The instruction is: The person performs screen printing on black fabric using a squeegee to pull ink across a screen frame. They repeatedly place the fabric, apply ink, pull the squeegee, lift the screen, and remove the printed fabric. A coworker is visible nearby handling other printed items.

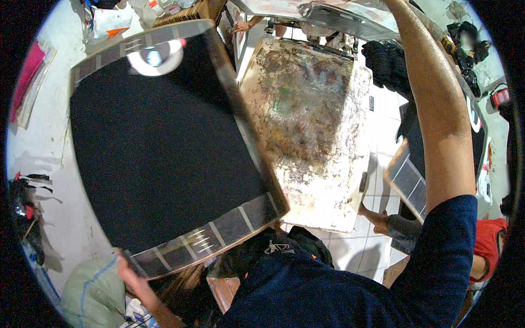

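At left is a large board (164,142) with a black face, taped pale-edged borders and a white eye-like print near its top. My left hand (134,276), blurred, grips its lower-left corner. My right arm rises along the right side to a stained, translucent-looking panel (339,13) at the top edge; the hand itself is cut off from view. Beside the black board, in the middle, lies a pale platen (306,131) heavily blotched with dried stains.
Another person's hand (240,26) shows at top, a bare foot (374,218) and red-clad person (486,243) at right. Another taped board (404,177) and dark fabric (383,63) lie right. A green sack (90,290) is lower left, above a white tiled floor (355,257).
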Demonstrator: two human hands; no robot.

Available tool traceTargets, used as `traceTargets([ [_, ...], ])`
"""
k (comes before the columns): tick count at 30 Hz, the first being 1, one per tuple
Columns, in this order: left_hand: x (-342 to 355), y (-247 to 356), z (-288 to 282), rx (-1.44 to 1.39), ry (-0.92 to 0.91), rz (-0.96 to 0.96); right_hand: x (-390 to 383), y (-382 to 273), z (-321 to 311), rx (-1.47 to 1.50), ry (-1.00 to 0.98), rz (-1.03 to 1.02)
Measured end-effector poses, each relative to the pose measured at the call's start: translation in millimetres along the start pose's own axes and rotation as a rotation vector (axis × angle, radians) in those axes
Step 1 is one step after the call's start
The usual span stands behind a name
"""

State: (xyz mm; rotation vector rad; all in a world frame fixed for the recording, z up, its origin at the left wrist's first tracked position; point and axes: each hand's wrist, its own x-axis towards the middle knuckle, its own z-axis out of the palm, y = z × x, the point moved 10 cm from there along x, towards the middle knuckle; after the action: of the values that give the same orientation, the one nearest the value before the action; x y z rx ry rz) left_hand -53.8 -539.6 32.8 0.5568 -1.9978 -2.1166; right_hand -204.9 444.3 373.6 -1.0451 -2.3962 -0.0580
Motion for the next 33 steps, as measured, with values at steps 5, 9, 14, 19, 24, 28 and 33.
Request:
traceTargets([
  [5, 10, -92, 111, 0.234, 0.014, 0.06, -5, 3, 6, 0.019, -0.037, 0.009],
  [9, 26, -182, 187, 0.544, -0.114, -0.053, -17, 5, 2, 0.021, -0.03, 0.048],
  [14, 25, -246, 271, 0.574, -0.389, -0.107, -27, -5, 0, 0.041, -0.051, 0.044],
  [19, 19, -247, 306, 0.56, -0.515, -0.212, -24, -2, -3, 0.046, -0.052, 0.04],
  [24, 5, -203, 332, 0.799, -0.745, 0.096, -9, -5, 0, 0.03, -0.081, -0.007],
  [28, 6, -181, 335, 1.188, -0.687, 0.193, -1, -6, -8, 0.073, -0.067, 0.044],
  [33, 1, -158, 344, 1.207, -0.664, 0.126, 4, -7, -18, 0.108, -0.076, 0.084],
])
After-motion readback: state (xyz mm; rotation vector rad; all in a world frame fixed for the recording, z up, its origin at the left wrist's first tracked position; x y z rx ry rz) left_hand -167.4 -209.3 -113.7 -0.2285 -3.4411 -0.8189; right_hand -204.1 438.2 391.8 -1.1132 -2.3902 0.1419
